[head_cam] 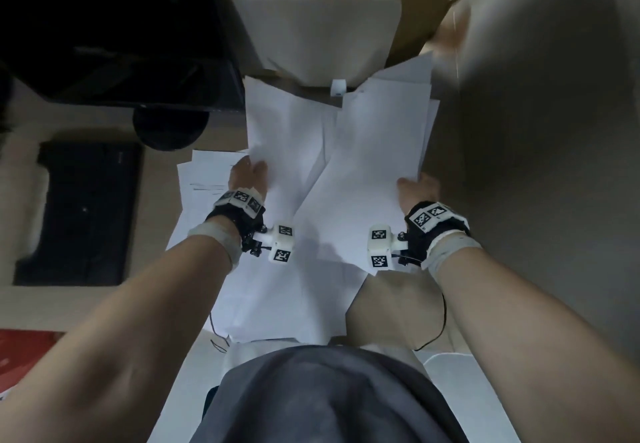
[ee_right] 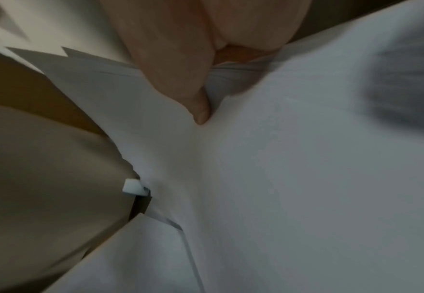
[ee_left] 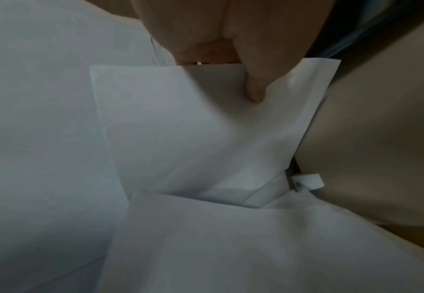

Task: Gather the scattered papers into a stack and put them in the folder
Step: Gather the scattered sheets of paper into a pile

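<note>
Several white papers [head_cam: 311, 200] lie overlapping on the table in front of me. My left hand [head_cam: 249, 172] pinches the near left edge of one sheet [head_cam: 287, 123]; in the left wrist view the thumb [ee_left: 253, 87] lies on top of that sheet [ee_left: 180, 128]. On the other side, my right hand [head_cam: 417, 186] grips the edge of a few stacked sheets [head_cam: 377, 151], its thumb [ee_right: 193, 95] pressing down on them [ee_right: 281, 158]. A pale folder [head_cam: 318, 33] with a white clasp [head_cam: 338, 87] lies just beyond the papers. The fingers under the sheets are hidden.
A black keyboard [head_cam: 83, 210] lies at the left, with a round monitor base [head_cam: 169, 123] and a dark screen behind it. A red item [head_cam: 20, 356] sits at the near left edge. A grey wall or panel [head_cam: 536, 130] rises close on the right.
</note>
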